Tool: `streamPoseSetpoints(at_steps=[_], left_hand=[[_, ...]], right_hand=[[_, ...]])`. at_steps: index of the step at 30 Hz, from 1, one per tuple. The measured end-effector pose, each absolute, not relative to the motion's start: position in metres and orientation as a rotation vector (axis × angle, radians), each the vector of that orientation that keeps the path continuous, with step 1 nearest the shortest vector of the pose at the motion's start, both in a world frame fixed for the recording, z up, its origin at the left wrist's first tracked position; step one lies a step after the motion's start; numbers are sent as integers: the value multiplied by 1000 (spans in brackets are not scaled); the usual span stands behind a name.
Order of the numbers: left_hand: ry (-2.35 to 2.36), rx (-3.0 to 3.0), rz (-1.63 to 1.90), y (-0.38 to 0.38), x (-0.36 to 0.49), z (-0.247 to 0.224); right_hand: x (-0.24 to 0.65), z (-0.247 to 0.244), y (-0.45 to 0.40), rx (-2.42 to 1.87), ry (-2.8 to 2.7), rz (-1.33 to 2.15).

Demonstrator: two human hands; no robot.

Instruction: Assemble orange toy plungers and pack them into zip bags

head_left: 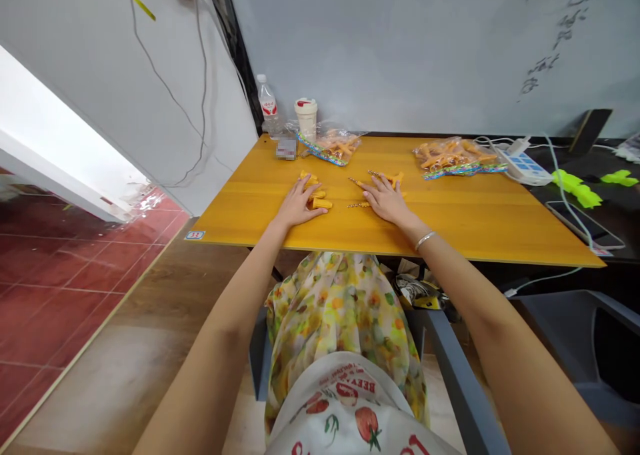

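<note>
My left hand (299, 203) lies flat on the yellow wooden tabletop (465, 221), its fingers over a small cluster of yellow plastic parts (320, 201). My right hand (385, 200) rests a short way to the right, with fingers spread. Several thin gold screws (358, 205) lie around its fingertips, and an orange plastic part (395, 178) sits just beyond them. Two clear bags of orange plastic parts lie farther back, one at the far edge (340, 147) and one toward the right (453, 158). Neither hand appears to grip anything.
A water bottle (268, 103) and a white lidded cup (306, 118) stand behind the table. To the right are a power strip (525, 168), a phone (585, 225) and bright green plastic pieces (580, 189). Cables run along a wall on the left.
</note>
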State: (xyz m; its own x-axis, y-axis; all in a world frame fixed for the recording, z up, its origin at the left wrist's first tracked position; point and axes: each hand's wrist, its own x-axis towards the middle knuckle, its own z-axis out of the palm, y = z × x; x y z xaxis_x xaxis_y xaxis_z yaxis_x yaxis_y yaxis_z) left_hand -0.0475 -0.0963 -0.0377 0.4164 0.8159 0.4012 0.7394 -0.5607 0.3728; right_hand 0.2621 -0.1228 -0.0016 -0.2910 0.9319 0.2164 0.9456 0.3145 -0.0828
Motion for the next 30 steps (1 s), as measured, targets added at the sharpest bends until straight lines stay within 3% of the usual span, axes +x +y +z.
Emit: streamPoseSetpoints(at_steps=[19,30], left_hand=[[1480,2600,845,-121,-49,-33],[1482,2670,847,-132,-46,-28]], right_hand=[[301,-14,-167,-1651,-2140,-274],[275,-22,-165,-1495,-2337,-213]])
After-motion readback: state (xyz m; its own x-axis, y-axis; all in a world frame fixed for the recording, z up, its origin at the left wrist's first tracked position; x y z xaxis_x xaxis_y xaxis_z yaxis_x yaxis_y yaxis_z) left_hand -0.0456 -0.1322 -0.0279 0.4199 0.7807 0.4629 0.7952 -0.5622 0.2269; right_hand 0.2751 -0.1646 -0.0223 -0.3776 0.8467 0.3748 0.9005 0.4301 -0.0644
